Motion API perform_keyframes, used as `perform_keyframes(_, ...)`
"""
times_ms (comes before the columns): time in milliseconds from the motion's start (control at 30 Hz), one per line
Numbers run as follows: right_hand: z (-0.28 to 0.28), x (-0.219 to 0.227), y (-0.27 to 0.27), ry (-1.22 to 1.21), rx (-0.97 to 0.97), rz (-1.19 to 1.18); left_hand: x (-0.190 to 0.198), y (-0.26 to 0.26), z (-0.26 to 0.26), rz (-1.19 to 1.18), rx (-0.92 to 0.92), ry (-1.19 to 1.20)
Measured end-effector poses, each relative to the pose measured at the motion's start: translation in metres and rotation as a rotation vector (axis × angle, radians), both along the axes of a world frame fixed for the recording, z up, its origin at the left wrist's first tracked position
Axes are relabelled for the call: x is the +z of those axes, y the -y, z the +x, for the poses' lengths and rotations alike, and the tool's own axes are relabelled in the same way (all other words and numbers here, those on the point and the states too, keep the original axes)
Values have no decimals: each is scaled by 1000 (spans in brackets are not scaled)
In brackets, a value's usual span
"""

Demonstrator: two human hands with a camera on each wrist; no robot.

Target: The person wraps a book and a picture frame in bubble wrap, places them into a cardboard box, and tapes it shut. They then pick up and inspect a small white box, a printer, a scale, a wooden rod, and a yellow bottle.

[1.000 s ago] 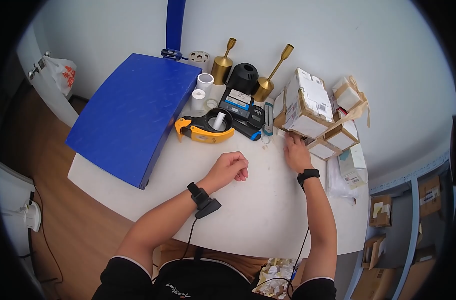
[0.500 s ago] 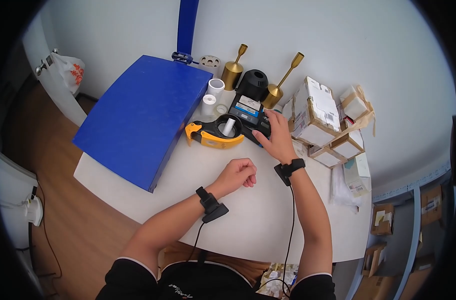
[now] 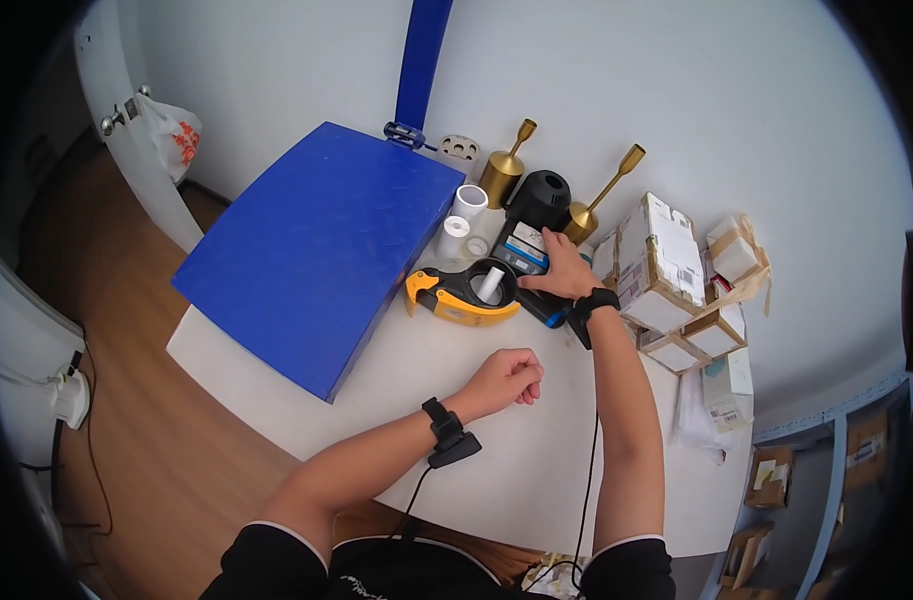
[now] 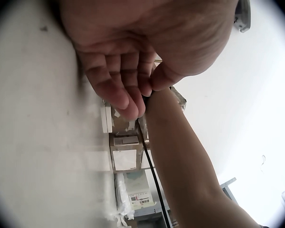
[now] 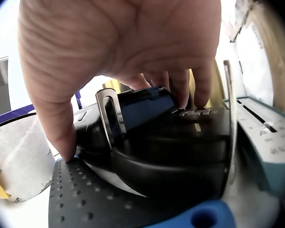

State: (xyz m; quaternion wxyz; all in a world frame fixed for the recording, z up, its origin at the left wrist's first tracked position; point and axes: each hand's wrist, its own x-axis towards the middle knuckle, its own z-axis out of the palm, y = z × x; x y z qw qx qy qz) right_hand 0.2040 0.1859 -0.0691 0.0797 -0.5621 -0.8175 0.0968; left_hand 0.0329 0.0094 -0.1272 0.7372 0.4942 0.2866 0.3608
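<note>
My right hand (image 3: 566, 272) spreads over a black-and-blue handheld device (image 3: 524, 238) among the things at the back of the table. In the right wrist view, its fingertips touch the top of the device's black body (image 5: 175, 147). The thumb reaches down the left side to a dark dotted grip (image 5: 80, 199), which ends in blue. Two thin metal pieces stand up from the body. My left hand (image 3: 501, 383) lies near the middle of the white table, loosely curled and holding nothing. The left wrist view shows its fingers bent together over bare palm.
Left of the device lies an orange-and-black tape dispenser (image 3: 466, 312), beside white rolls (image 3: 452, 238). Two gold candle holders (image 3: 501, 178) and a black holder (image 3: 539, 198) stand behind. Taped boxes (image 3: 666, 265) crowd the right. A large blue platform (image 3: 321, 250) covers the left side.
My right hand has left the boxes on the right and moved left to the black-and-blue device, where its fingers now touch. My left hand stays loosely curled on the table. The head view has shifted.
</note>
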Motion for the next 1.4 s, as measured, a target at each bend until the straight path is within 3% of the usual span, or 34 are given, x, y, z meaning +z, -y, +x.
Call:
perform_keyframes(333, -7, -2, 5, -76, -81, 11, -1, -2, 0, -1, -6, -18)
perform_keyframes(633, -7, 7, 28, -158, -124, 228, 1, -1, 0, 15, -1, -30)
perform_keyframes(933, 2, 22, 57, -672, -233, 184, 4, -1, -4, 35, -16, -17)
perform_keyframes(1100, 3, 39, 116, -825, -169, 216, 11, 0, -12, 44, 15, 72)
perform_keyframes(1167, 8, 35, 150, -958, -106, 64, 12, 0, -13, 60, -2, 66)
perform_keyframes(1233, 14, 27, 184, -869, -52, 95, 17, 1, -16, 108, 48, 223)
perform_keyframes(1333, 16, 22, 224, -764, -91, 120, 17, 2, -19, 91, 30, 235)
perform_keyframes(1400, 21, 18, 239, -532, -118, 257, 20, 7, -18, 77, -16, 157)
